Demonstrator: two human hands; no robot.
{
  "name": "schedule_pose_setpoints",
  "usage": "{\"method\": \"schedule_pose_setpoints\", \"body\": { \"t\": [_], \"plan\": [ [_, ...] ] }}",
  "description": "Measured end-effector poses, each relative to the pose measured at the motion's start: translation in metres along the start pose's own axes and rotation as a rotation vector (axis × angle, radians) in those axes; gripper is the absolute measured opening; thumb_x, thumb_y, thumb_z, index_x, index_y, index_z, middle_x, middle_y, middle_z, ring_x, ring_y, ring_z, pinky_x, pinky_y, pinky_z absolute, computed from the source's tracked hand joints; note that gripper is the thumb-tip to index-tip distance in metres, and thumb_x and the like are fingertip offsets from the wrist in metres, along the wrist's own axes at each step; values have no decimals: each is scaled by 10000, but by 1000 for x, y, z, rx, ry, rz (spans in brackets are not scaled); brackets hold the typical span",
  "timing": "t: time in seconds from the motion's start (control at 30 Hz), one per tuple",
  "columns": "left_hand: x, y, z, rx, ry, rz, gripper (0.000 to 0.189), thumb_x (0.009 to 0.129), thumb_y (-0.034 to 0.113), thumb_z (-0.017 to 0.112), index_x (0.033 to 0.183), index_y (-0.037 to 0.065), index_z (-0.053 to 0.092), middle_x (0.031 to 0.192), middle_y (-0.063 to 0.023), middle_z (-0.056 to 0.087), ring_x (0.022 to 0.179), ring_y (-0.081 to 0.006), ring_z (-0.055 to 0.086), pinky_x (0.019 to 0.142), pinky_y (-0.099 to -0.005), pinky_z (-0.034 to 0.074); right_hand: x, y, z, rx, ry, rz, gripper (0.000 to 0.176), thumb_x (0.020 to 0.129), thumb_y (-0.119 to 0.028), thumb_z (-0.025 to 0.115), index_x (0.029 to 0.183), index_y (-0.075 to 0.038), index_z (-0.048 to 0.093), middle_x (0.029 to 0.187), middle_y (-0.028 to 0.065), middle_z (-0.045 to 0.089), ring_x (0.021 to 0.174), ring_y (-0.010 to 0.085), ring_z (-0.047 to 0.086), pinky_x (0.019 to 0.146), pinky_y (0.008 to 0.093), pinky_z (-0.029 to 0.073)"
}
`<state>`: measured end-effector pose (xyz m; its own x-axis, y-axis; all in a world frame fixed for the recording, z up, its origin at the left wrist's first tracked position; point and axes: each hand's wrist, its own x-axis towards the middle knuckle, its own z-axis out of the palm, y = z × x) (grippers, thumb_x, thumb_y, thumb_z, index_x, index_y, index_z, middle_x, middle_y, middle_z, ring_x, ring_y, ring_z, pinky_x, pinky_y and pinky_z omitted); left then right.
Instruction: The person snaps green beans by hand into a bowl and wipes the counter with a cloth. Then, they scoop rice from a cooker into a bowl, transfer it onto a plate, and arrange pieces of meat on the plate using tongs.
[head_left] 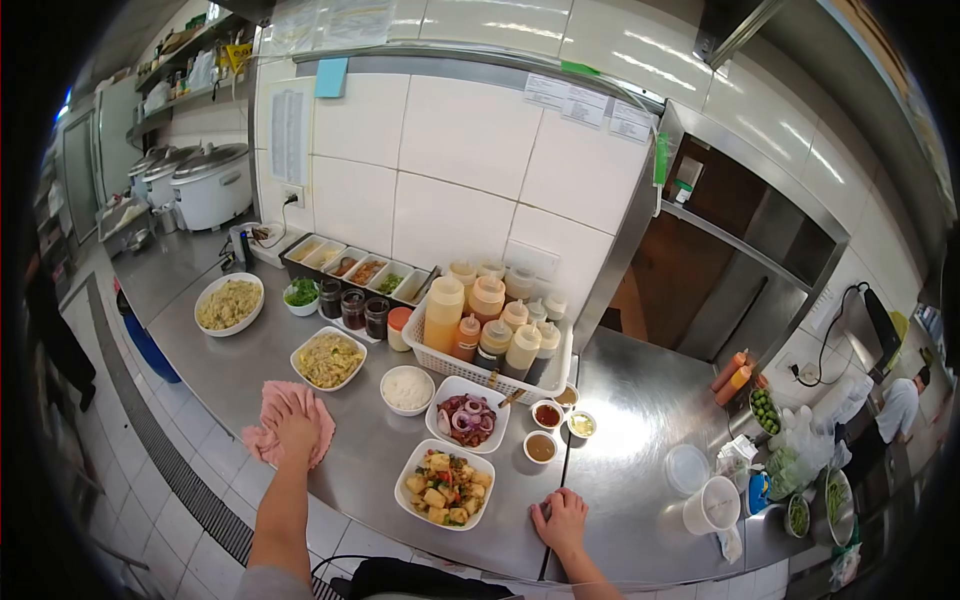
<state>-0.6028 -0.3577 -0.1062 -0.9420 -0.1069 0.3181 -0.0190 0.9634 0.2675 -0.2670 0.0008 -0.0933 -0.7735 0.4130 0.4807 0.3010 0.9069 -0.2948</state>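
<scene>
My left hand (pixel 295 430) is on a crumpled pink cloth (pixel 262 440) at the counter's front left edge, its fingers pressed into the fabric. My right hand (pixel 563 520) rests on the steel counter near a seam, fingers slightly curled and holding nothing. Between the hands stand a white bowl of fried cubes with chopped vegetables (pixel 446 487) and a bowl of meat with red onion rings (pixel 467 418). A bowl of white rice (pixel 407 388) and a square bowl of fried rice (pixel 329 360) lie beyond the cloth. Small sauce cups (pixel 540 447) sit right of the onion bowl.
A white basket (pixel 420 350) of squeeze bottles stands at the back, beside dark jars (pixel 353 308) and a topping tray (pixel 300 268). Farther left are a large fried rice bowl (pixel 230 304) and rice cookers (pixel 212 190). A plastic tub (pixel 712 507) stands right. Another person (pixel 900 408) is far right.
</scene>
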Motion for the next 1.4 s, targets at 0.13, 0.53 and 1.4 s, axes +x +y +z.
{"method": "schedule_pose_setpoints", "body": {
  "t": [0.13,0.53,1.4],
  "plan": [
    [-4,5,-9,-49,-25,-28,549,863,404,368,1262,28,402,1321,-286,300,1219,-498,242,986,-610,117,-2,-1,-2,-3,-9,4,263,686,-296,662,792,-88,539,956,93,511,931,270,467,819,394,331],
    [-17,-14,-1,-362,-34,138,467,866,303,414,1256,45,407,1307,-240,356,1224,-393,307,986,-483,259,-2,-3,-4,-3,-4,4,272,689,-302,662,797,-84,541,959,97,511,935,277,467,815,398,334],
    [-70,9,-24,-10,-16,393,494,859,336,392,1241,25,432,1275,-197,419,1182,-389,368,994,-493,238,18,-3,0,313,62,152,226,781,-239,563,687,-54,475,810,105,479,783,261,450,700,379,349]
  ]
}}
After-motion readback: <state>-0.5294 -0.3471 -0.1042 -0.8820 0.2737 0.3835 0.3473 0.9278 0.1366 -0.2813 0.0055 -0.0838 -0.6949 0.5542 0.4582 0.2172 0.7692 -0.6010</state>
